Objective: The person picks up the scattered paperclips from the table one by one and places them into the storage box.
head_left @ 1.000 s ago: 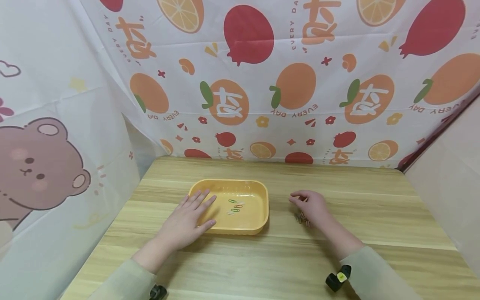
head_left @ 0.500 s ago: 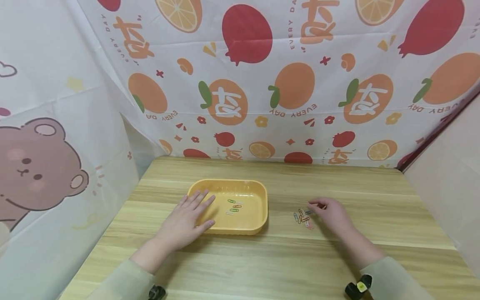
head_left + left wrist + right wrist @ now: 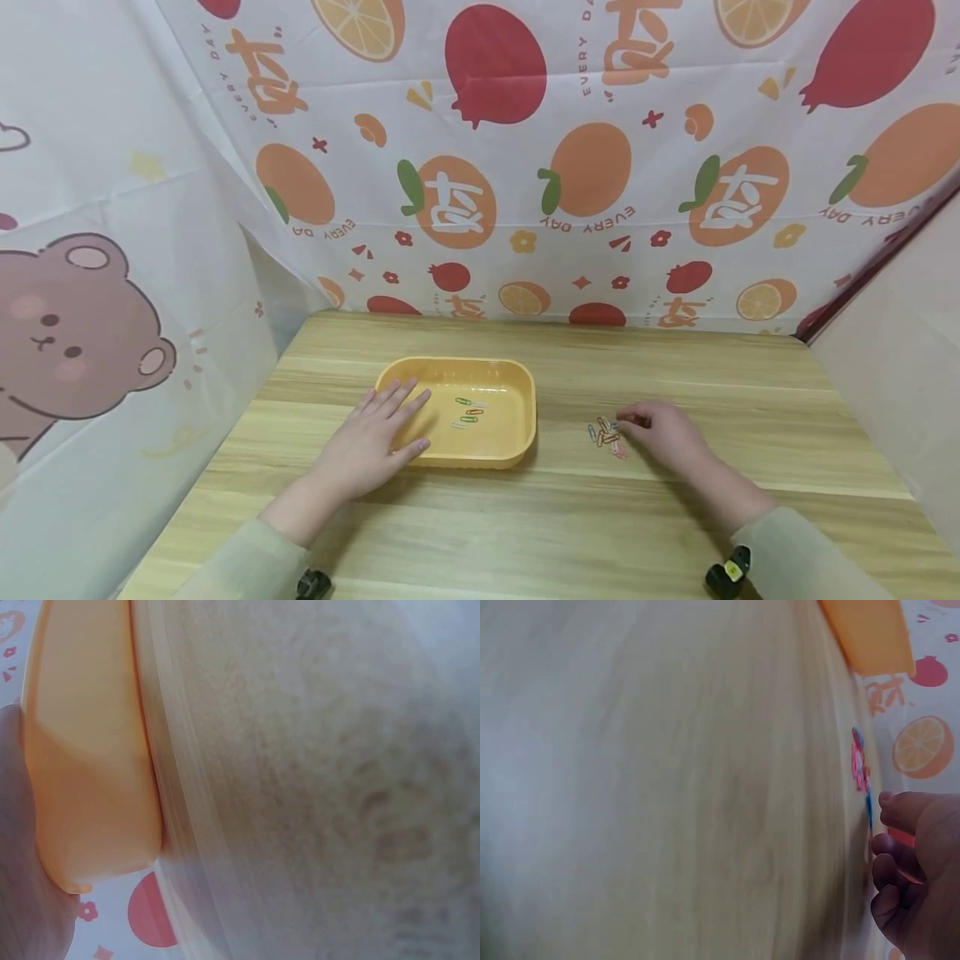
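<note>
"Both hands were in play! Left hand (image 3: 371,452) lay flat and spread across the left end of the yellow tray (image 3: 504,427), fingers straight over the rim. And right?"

"Right hand (image 3: 666,429) was low on the other side, fingers bent, thumb and forefinger right at a blue clip (image 3: 869,806) on the edge of the loose paper clips (image 3: 603,438). Whether it had a pinch on that clip, I couldn't tell, even from the right wrist view."

"Why the spread left hand, though?"

"To steady the tray, I'd judge; it curled round nothing. The bent right fingers suited small, thin pieces, and that little heap sat on the right hand's own side, just left of its fingertips."

"And inside the tray?"

"A small group of paper clips (image 3: 468,418), green, red and pale, around the middle of the floor, well away from the right wall."

"Room to move?"

"Good room! Bare wood ran between the tray's right rim and the heap, with only that low wall standing between them. More table (image 3: 487,529) stretched out in front, and the fruit-print cloth (image 3: 592,242) rose at the far edge, well apart from both hands."
</note>
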Demonstrator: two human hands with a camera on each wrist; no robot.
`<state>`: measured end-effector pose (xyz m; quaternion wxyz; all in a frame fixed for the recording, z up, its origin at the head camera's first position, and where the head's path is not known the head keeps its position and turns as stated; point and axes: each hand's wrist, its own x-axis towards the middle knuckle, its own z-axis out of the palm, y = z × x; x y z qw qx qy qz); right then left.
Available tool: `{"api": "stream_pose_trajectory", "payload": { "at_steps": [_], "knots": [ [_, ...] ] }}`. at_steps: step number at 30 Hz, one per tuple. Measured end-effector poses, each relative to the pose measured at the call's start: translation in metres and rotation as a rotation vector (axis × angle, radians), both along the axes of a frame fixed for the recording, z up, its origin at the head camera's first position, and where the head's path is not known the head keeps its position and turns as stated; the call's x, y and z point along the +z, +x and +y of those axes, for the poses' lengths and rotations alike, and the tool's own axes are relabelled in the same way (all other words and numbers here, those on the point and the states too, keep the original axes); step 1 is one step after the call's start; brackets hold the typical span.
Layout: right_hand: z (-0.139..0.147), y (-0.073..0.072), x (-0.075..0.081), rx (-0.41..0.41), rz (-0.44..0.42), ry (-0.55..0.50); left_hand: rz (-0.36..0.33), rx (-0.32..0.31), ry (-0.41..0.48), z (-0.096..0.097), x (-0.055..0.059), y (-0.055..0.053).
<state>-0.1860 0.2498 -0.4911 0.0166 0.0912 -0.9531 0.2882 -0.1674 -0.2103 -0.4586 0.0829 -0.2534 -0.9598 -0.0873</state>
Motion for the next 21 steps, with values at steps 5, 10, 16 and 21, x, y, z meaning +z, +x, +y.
{"api": "stream_pose_trajectory", "payload": {
  "at_steps": [5, 10, 16, 21],
  "knots": [
    [0.0049, -0.0035, -0.0038, 0.024, 0.008, 0.046, -0.02, 0.002, -0.009, -0.0006, 0.0006, -0.0004],
    [0.0064, -0.0063, -0.0042, 0.046, 0.003, 0.073, -0.031, 0.006, -0.012, -0.0007, 0.0015, 0.0],
    [0.0056, -0.0085, -0.0034, 0.064, 0.006, 0.089, -0.005, -0.005, -0.01, -0.0001, 0.002, 0.0003],
    [0.0058, -0.0103, -0.0042, 0.08, 0.02, 0.104, 0.017, -0.01, -0.002, 0.0003, 0.0019, 0.0007]
  ]
}}
